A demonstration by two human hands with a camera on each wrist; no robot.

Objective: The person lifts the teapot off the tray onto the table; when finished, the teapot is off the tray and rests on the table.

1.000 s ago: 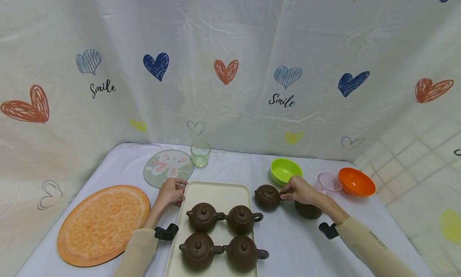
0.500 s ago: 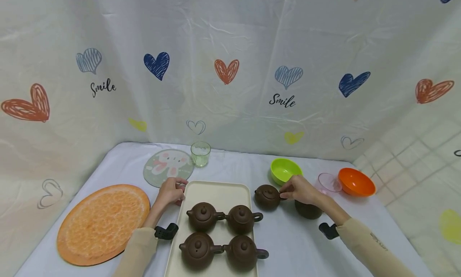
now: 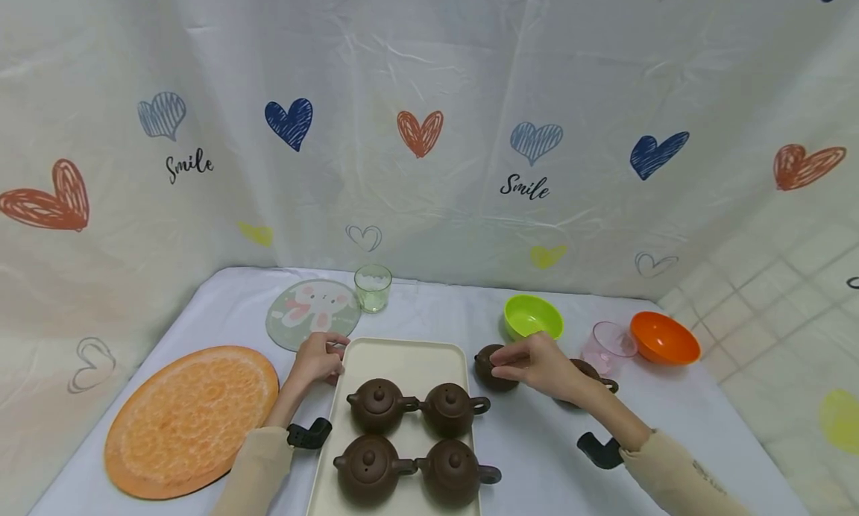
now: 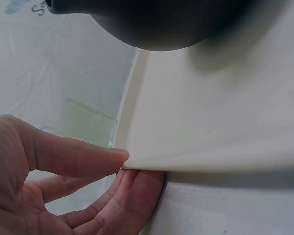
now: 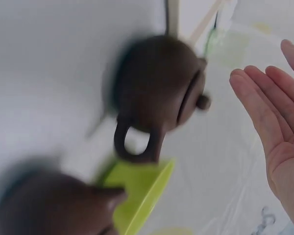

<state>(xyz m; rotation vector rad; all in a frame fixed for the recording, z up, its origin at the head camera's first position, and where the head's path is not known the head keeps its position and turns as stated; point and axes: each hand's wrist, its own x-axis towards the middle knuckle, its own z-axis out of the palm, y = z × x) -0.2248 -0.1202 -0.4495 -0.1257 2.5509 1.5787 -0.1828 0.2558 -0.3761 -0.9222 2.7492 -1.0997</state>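
Observation:
My left hand [image 3: 318, 358] pinches the left rim of the cream tray [image 3: 403, 352], thumb on top and fingers beneath in the left wrist view. Several dark brown teapots stand on the tray in two rows, among them a back left teapot [image 3: 379, 406] and a front right teapot [image 3: 451, 471]. My right hand [image 3: 540, 363] is over a brown teapot [image 5: 157, 83] on the cloth right of the tray. In the right wrist view its fingers are straight, apart from that teapot's lid and handle. Another teapot [image 5: 54, 208] sits to the right, partly hidden by my right forearm in the head view.
A green bowl [image 3: 533, 316] stands behind the right-hand teapots. Farther right are a pink glass [image 3: 609, 346] and an orange bowl [image 3: 664, 338]. A round pizza-like mat [image 3: 191, 423], a rabbit mat [image 3: 314, 315] and a green glass [image 3: 373, 288] lie left and back.
My right hand has let go of the teapot's handle and moved left over its lid. That teapot stays on the cloth, and the left hand keeps its hold on the tray.

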